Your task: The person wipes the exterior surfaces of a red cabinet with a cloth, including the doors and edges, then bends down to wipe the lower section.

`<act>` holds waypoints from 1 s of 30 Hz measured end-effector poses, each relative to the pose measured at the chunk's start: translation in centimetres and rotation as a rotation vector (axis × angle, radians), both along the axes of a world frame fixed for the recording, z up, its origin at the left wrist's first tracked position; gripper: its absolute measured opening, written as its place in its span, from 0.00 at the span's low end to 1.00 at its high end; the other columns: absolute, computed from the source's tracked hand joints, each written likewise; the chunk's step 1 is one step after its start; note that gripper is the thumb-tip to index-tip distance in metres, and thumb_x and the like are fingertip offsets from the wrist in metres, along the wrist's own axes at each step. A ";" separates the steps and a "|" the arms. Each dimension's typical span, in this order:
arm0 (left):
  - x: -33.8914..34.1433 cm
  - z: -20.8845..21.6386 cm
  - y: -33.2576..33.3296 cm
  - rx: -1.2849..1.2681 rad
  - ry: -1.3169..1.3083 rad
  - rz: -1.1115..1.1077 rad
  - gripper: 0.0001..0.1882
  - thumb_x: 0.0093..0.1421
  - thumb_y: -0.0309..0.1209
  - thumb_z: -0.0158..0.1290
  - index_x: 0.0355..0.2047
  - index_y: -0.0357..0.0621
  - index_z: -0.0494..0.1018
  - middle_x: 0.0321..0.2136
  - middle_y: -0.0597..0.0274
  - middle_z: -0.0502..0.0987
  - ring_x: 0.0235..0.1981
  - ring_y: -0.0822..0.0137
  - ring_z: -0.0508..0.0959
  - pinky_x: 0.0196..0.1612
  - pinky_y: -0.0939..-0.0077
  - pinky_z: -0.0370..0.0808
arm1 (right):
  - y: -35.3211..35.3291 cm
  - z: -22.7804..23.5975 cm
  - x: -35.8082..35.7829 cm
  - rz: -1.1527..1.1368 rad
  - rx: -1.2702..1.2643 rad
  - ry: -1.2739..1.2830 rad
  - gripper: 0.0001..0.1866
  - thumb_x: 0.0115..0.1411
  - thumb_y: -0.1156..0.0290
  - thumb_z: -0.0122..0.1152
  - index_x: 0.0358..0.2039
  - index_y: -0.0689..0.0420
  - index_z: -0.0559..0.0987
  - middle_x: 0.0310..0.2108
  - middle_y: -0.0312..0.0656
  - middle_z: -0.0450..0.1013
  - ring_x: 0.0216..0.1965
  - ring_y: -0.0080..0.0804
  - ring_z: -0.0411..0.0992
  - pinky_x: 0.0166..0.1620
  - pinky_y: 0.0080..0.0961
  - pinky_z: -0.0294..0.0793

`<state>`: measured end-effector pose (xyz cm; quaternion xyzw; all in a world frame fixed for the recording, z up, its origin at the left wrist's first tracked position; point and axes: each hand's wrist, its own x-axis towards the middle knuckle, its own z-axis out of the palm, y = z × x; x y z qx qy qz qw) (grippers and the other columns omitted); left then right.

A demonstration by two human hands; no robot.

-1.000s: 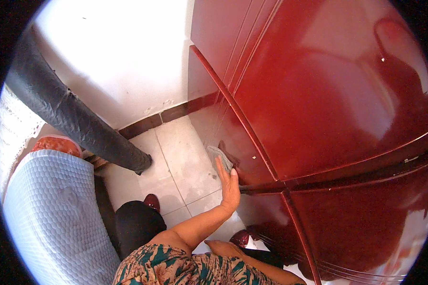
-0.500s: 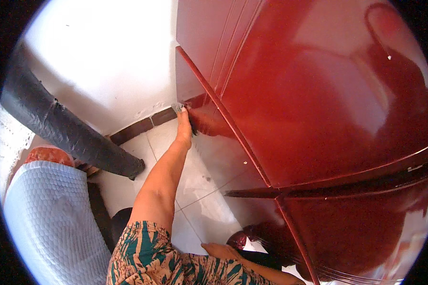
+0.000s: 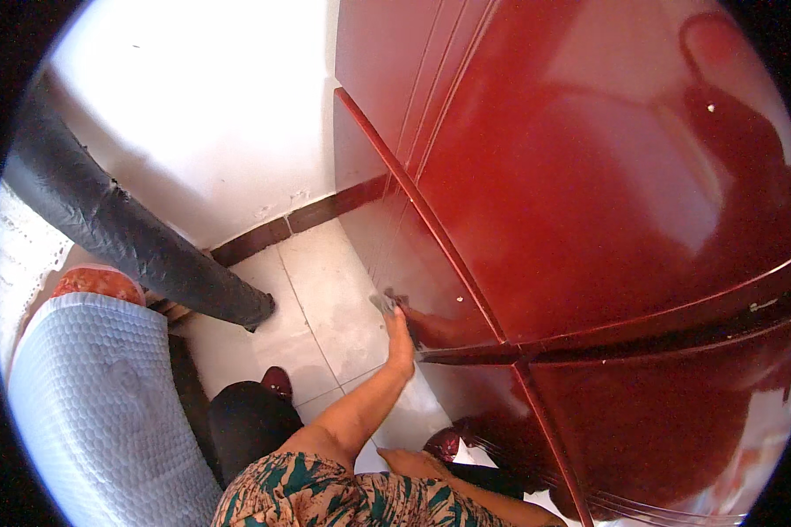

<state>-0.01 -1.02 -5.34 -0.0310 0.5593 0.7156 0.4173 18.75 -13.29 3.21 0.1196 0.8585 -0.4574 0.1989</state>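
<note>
My left hand [image 3: 401,341] reaches forward and down against the lower part of a glossy dark red panelled front [image 3: 589,193], beside the floor. Its fingers are closed on a small grey cloth [image 3: 383,304], pressed at the panel's base; the panel mirrors hand and cloth. Whether this front belongs to a cabinet or a fridge I cannot tell. My right hand [image 3: 409,464] rests low, close to my body, beside a dark red shoe [image 3: 442,445]. The patterned shirt [image 3: 299,492] hides most of its fingers.
A dark padded post [image 3: 141,237] slants across the left side to the pale tiled floor [image 3: 312,303]. Light blue quilted fabric [image 3: 105,386] covers something at lower left. A white wall [image 3: 211,114] with a dark brown skirting [image 3: 255,241] stands behind. My black-clad knee [image 3: 250,426] is bent below.
My left hand has drawn back toward me with the grey cloth, from the skirting corner along the panel's base. A second dark red shoe has come into sight. My right hand has barely moved.
</note>
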 end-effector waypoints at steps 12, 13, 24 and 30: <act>3.4 9.5 0.6 0.024 0.049 0.056 0.41 0.66 0.54 0.36 0.67 0.39 0.36 0.68 0.51 0.36 0.69 0.56 0.39 0.68 0.63 0.37 | 1.6 5.0 -2.0 0.071 0.018 -0.218 0.30 0.61 0.54 0.47 0.59 0.57 0.63 0.46 0.58 0.71 0.48 0.53 0.72 0.49 0.43 0.72; 2.5 10.0 0.5 0.021 0.125 0.058 0.41 0.66 0.53 0.35 0.67 0.40 0.36 0.68 0.50 0.35 0.69 0.55 0.38 0.68 0.63 0.36 | 1.4 5.1 -2.0 0.063 0.019 -0.215 0.30 0.61 0.54 0.47 0.59 0.56 0.64 0.46 0.58 0.71 0.48 0.53 0.71 0.49 0.42 0.72; -12.7 16.8 7.4 0.125 0.899 0.236 0.33 0.69 0.46 0.31 0.67 0.39 0.43 0.68 0.48 0.40 0.69 0.54 0.39 0.68 0.62 0.37 | 1.7 3.5 -1.7 0.054 -0.008 -0.295 0.26 0.64 0.61 0.44 0.60 0.57 0.63 0.52 0.58 0.68 0.51 0.51 0.70 0.52 0.40 0.70; -20.1 12.7 9.3 0.193 0.325 0.106 0.38 0.66 0.54 0.35 0.68 0.46 0.41 0.67 0.56 0.46 0.68 0.58 0.47 0.67 0.64 0.45 | 1.9 3.2 -1.7 0.046 -0.025 -0.283 0.27 0.64 0.59 0.45 0.60 0.58 0.63 0.52 0.58 0.68 0.51 0.51 0.70 0.53 0.40 0.69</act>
